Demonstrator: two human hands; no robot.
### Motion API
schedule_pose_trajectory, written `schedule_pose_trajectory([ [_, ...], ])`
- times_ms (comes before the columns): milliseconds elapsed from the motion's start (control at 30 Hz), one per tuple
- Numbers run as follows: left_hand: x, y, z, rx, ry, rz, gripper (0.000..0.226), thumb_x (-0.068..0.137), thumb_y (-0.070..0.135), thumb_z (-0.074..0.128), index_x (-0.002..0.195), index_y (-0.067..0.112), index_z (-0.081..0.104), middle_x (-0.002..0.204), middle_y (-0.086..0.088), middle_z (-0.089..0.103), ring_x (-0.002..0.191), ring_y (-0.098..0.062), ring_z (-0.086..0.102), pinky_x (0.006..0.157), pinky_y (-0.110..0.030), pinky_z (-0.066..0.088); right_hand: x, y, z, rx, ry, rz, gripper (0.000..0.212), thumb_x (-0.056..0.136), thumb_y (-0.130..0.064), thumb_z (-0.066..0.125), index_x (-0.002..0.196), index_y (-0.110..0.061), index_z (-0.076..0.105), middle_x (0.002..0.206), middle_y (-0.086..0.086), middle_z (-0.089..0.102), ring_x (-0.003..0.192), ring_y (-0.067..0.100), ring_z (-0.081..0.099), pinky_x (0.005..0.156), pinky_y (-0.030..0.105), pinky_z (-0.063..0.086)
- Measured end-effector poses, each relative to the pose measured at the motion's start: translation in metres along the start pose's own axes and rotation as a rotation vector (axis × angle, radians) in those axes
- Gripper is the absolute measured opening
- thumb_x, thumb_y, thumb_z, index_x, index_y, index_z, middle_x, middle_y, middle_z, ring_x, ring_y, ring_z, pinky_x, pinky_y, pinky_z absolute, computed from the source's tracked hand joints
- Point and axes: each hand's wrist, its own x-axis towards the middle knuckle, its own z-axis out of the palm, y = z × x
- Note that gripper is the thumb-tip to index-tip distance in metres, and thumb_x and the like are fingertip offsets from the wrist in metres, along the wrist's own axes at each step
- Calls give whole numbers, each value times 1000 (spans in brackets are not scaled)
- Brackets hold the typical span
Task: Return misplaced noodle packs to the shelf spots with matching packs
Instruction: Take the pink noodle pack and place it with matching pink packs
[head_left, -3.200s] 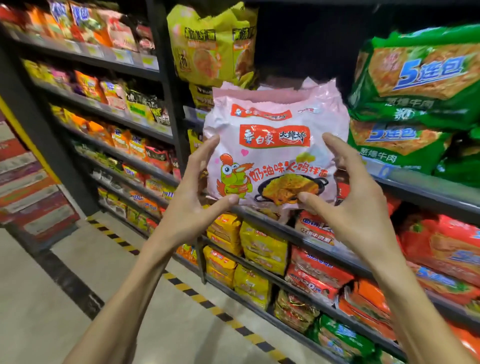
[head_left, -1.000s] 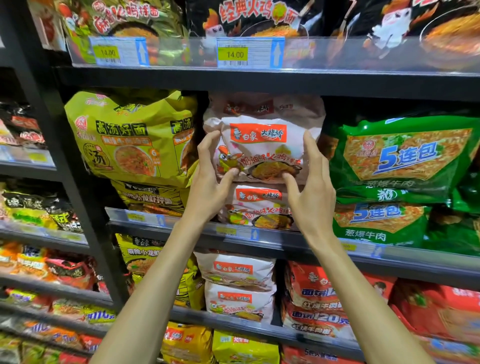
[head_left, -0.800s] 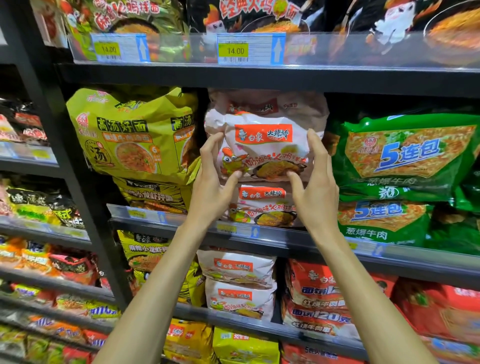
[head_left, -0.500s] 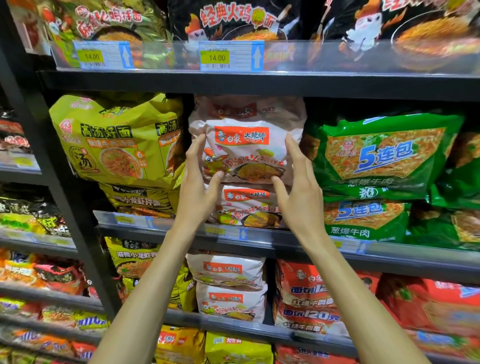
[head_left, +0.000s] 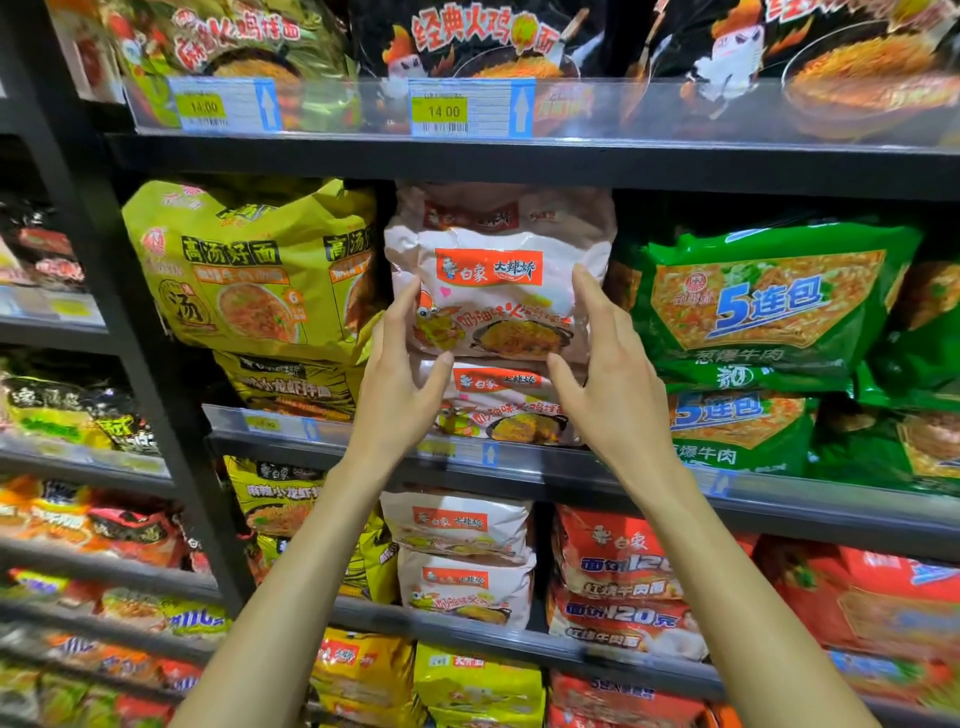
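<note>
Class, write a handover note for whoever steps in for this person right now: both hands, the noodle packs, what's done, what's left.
Left hand: straight fingers against the left edge of the top pink noodle pack.
Right hand: same on its right edge.
That pack lies on a matching pink pack on the middle shelf, between yellow packs and green packs.
Done: pack is with its match.
Left: let go, then look for other strays.

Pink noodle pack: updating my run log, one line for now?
pink pack | stacked on matching pack, middle shelf | left hand, right hand at its sides, fingers straight
</note>
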Motion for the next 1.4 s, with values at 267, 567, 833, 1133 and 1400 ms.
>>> schedule_pose_trajectory([
  [267, -6, 3, -17, 99, -101, -8, 71, 100, 18, 59, 160, 24, 23, 160, -1, 32, 146, -6, 29, 112, -16, 26, -5, -13, -27, -209, -135, 17, 78, 95, -36, 58, 156, -37, 11, 149, -1, 38, 129, 23, 45, 70, 36, 42],
  [567, -21, 34, -49, 543, -378, -66, 54, 101, 38, 52, 152, 26, 38, 153, -2, 43, 139, -28, 41, 102, -45, 44, -25, -32, -64, -566, -398, -5, 71, 97, -48, 53, 155, -29, 17, 142, 9, 42, 125, 32, 45, 82, 41, 48],
  [833, -42, 62, -65, 811, -603, -24, 55, 101, 49, 47, 151, 28, 35, 145, -7, 49, 134, -33, 46, 99, -47, 46, -40, -45, -81, -584, -735, -26, 73, 96, -54, 52, 156, -29, 18, 157, 10, 27, 140, 35, 31, 103, 48, 39],
  [1133, -55, 85, -89, 884, -630, -37, 58, 101, 53, 45, 152, 27, 34, 146, -9, 49, 135, -34, 45, 100, -48, 44, -50, -64, -94, -550, -775, -55, 63, 97, -48, 52, 151, -26, 28, 150, 10, 37, 136, 35, 36, 103, 49, 43],
  [1400, -64, 97, -95, 853, -614, -19, 61, 100, 52, 48, 154, 29, 31, 153, -9, 42, 140, -35, 41, 104, -50, 43, -57, -75, -101, -528, -763, -82, 50, 97, -43, 53, 140, -20, 40, 138, 10, 45, 125, 33, 44, 95, 47, 45],
])
